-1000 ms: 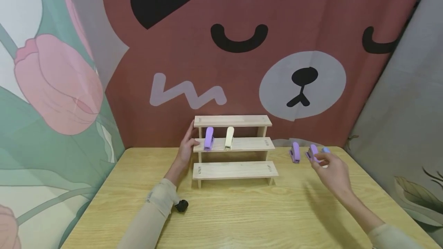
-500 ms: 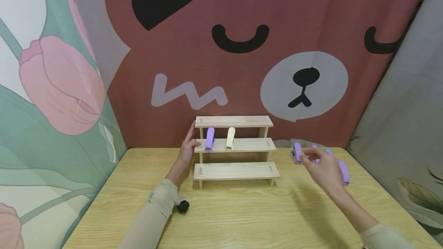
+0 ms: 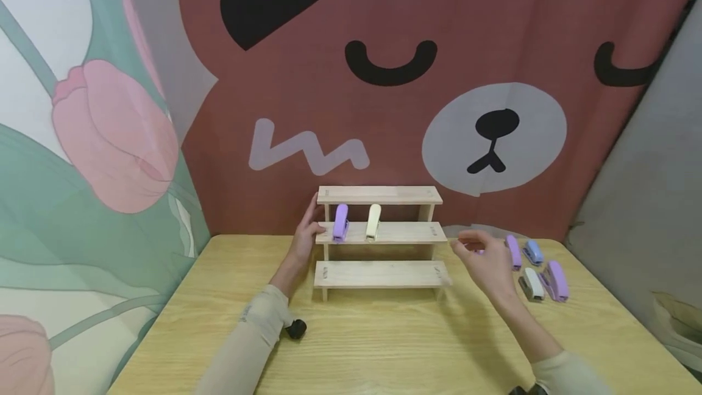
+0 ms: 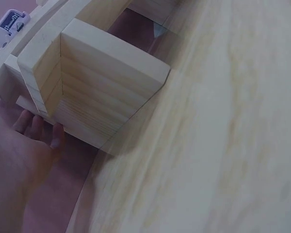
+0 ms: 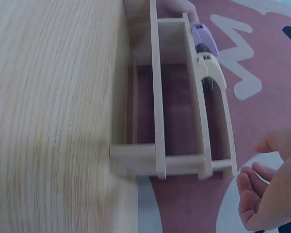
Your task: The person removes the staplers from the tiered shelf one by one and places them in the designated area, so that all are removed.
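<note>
A three-step wooden display rack stands on the table. My left hand holds its left end, thumb on the middle step's edge; in the left wrist view its fingertips bend against the rack's side. On the middle step a purple stapler and a cream stapler stand side by side. My right hand hovers just right of the rack, fingers loosely curled. The right wrist view shows nothing between its thumb and fingers. A bit of purple shows behind this hand, mostly hidden.
Right of my right hand lie two purple staplers, a blue stapler and a white stapler. A bear-print curtain hangs behind the table.
My right hand has moved left, away from the staplers at the right and towards the rack, uncovering several of them. My left hand stays on the rack. The view has shifted slightly.
</note>
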The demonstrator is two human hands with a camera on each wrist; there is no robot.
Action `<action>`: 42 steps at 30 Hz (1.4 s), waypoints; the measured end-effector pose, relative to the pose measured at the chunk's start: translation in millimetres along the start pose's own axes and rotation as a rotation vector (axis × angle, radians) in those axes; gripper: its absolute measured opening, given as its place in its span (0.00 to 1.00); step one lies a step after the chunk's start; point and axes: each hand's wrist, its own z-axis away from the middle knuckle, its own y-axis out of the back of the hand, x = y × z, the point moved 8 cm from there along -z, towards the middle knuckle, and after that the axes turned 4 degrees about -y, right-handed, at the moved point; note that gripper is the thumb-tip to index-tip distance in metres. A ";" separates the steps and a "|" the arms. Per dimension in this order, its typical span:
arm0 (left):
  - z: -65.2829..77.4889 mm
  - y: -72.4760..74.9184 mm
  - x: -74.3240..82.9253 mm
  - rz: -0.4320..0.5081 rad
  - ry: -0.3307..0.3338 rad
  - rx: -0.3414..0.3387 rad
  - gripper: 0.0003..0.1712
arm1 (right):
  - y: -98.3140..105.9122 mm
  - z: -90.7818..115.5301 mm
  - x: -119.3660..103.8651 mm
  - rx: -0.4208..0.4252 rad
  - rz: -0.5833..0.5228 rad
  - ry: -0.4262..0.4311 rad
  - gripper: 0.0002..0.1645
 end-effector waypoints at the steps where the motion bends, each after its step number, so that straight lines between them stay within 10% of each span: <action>1: -0.2 -1.6 -0.7 -0.005 0.007 0.001 0.50 | -3.1 0.2 -1.3 -0.002 -0.006 -0.002 0.18; 18: 5.6 -14.7 35.5 0.055 0.004 -0.045 0.50 | -61.3 -0.9 -30.9 -0.112 -0.095 -0.013 0.16; 25: -5.8 -1.1 3.1 0.057 -0.017 0.015 0.51 | -88.1 -5.7 -51.6 -0.143 -0.144 0.016 0.16; 42: -2.8 -0.9 1.0 0.052 -0.005 -0.001 0.51 | -142.6 -5.2 -72.9 -0.107 -0.138 -0.057 0.31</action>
